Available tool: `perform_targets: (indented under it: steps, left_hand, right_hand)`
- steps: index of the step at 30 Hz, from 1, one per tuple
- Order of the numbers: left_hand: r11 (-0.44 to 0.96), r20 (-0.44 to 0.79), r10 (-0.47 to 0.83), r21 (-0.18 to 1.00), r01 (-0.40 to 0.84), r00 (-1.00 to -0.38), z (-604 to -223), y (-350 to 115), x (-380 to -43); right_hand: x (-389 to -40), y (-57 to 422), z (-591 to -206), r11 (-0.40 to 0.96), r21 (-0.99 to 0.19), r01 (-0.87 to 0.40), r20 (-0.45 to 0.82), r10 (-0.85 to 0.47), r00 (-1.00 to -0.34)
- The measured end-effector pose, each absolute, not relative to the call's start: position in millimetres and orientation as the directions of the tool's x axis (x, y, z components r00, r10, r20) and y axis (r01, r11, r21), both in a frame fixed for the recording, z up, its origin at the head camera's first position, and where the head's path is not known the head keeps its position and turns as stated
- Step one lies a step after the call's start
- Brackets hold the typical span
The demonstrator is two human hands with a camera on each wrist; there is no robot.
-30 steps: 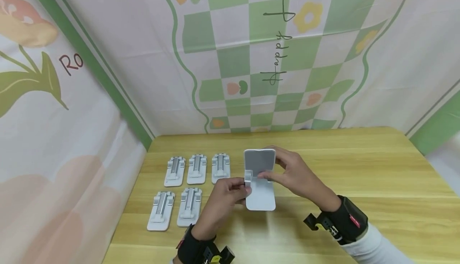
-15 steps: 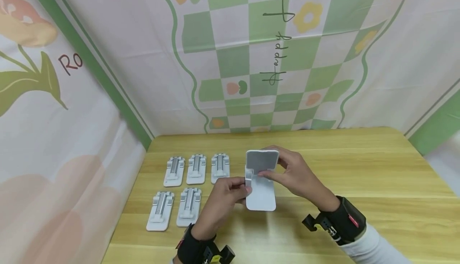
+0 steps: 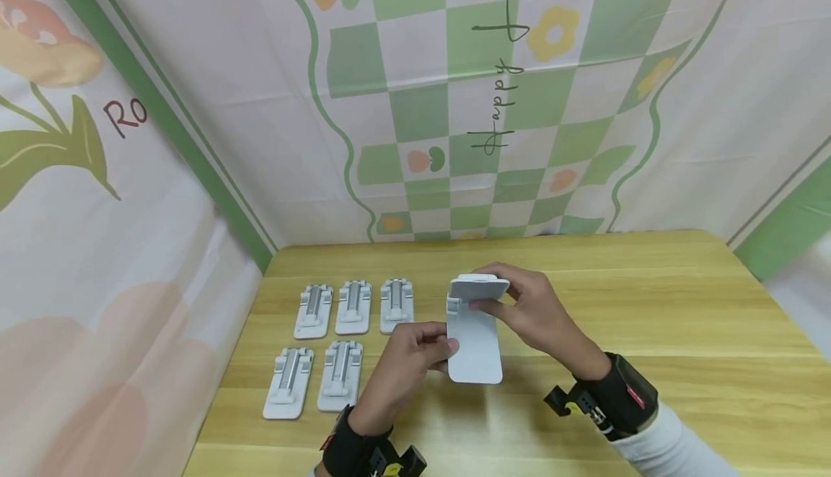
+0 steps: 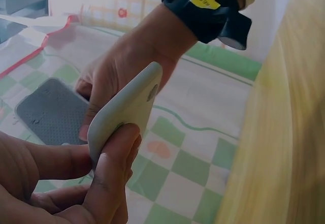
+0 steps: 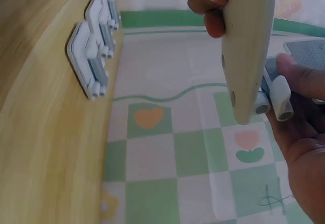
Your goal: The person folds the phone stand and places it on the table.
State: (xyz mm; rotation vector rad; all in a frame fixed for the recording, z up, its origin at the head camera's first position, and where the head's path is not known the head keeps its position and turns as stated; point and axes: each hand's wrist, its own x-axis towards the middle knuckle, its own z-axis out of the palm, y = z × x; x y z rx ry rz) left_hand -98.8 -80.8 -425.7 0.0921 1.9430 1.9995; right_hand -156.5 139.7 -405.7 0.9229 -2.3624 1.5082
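Note:
A white folding phone stand [image 3: 475, 351] is held up over the table between both hands. My left hand [image 3: 410, 354] pinches the left edge of its base, thumb on the front face. In the left wrist view the base [image 4: 129, 99] shows edge-on between thumb and fingers. My right hand [image 3: 529, 311] grips the stand's upper end, thumb below the tilted grey-padded plate [image 3: 479, 289] and fingers behind it. The right wrist view shows the hinge barrels [image 5: 278, 102] beside that hand's fingers.
Several folded phone stands lie in two rows on the wooden table [image 3: 649, 304], left of my hands: three behind, such as the folded stand [image 3: 314, 311], and two in front, such as the folded stand [image 3: 288, 383]. A printed cloth [image 3: 415, 112] hangs behind the table.
The stand's padded plate has tilted further forward and down, so less of its grey face shows. My right hand has turned with it; the left hand keeps its hold on the base.

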Motion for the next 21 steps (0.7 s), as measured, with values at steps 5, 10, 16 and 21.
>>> perform_targets:
  steps: [5,10,16,21]
  left_hand:
    - [0.009,-0.2,0.257,0.979,-0.204,-0.946,-429,-80,-102]
    - [0.009,-0.196,0.236,0.98,-0.199,-0.952,-431,-80,-103]
    - [0.016,-0.193,0.211,0.981,-0.194,-0.958,-431,-82,-103]
    - [0.019,-0.188,0.205,0.982,-0.188,-0.961,-429,-88,-103]
  right_hand:
    - [-158,143,-383,0.406,-0.537,-0.739,0.581,-0.457,-0.674]
    - [-153,144,-351,0.445,-0.254,-0.859,0.704,-0.524,-0.479]
    - [-146,137,-345,0.446,-0.142,-0.884,0.723,-0.563,-0.4]
    - [-143,131,-354,0.385,-0.119,-0.915,0.748,-0.572,-0.338]
